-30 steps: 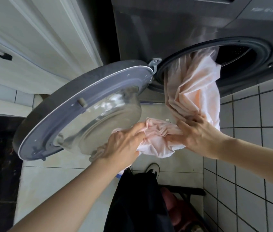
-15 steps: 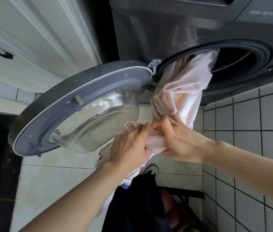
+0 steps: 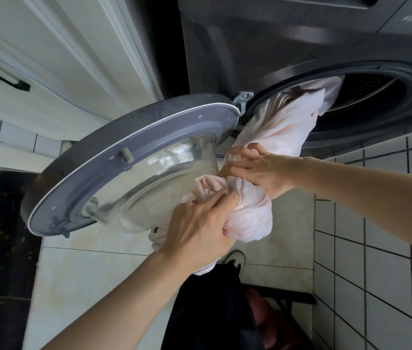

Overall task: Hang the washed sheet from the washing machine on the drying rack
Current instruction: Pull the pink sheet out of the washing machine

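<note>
— Entry one, the load?

— Pale pink crumpled fabric sheet (image 3: 283, 127), one piece. From my remote seat I log it as a twisted rope. It leaves the round drum opening (image 3: 376, 97) of the dark grey front-loading washing machine (image 3: 225, 46), above and beyond the right hand, and passes down through both hands. Its far end lies inside the drum, and a loose tail hangs below the left hand.

— Hands?

— Right hand (image 3: 255, 168): fingers curled round the neck of the rope, clamped. Left hand (image 3: 199, 228): just beneath the right, fist closed on the bunched wad. The two nearly touch.

— Handling?

— My judgement: soft and limp, with no stiffness. It is damp, so heavier than it looks, and clingy rather than slippery. It is not fragile, but it could snag on the metal hinge (image 3: 244, 99) of the round grey glass-bowled door (image 3: 129, 173), just left of both hands.

— Where to hold?

— The thick twisted part above the right hand, gathered hand over hand. Keep the tail under the left hand off the pale tiled floor (image 3: 86, 274). No drying rack in view.
</note>
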Demonstrator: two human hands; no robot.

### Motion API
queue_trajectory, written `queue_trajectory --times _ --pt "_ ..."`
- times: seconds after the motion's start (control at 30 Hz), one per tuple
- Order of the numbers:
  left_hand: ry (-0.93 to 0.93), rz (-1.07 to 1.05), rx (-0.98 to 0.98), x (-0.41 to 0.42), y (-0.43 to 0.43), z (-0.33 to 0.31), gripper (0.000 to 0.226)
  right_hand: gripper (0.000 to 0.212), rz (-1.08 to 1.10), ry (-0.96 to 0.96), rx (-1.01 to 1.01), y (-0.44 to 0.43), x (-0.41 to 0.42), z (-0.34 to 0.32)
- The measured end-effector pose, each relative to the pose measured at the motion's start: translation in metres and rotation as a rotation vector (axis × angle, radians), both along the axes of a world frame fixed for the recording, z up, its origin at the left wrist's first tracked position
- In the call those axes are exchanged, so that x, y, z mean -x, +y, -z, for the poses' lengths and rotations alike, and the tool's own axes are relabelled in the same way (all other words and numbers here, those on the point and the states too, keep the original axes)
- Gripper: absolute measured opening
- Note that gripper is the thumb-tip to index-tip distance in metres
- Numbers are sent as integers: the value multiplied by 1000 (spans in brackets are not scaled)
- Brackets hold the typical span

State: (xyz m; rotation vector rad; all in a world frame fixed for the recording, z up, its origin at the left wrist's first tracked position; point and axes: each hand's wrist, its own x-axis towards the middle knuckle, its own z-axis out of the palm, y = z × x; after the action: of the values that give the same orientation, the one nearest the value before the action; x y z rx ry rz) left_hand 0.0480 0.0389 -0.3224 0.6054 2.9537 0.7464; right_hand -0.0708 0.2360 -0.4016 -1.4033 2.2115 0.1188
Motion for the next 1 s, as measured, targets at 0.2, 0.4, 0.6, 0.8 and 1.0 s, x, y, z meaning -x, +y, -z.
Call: queue_trajectory --times 0.2,0.4,0.6,0.8,1.0 --pt "29 -86 -12 3 -7 0 62 86 113 -100 -73 2 2 29" --pt "-126 -107 -5 9 -9 -2 46 62 181 -132 -150 6 5 33" --pt "-298 173 109 14 3 -8 99 44 238 -159 -180 32 8 21" --pt "-536 334 406 11 7 19 85 48 187 64 -202 71 14 18" --pt "-647 211 574 15 -6 47 81 87 -63 148 118 83 -7 -4"
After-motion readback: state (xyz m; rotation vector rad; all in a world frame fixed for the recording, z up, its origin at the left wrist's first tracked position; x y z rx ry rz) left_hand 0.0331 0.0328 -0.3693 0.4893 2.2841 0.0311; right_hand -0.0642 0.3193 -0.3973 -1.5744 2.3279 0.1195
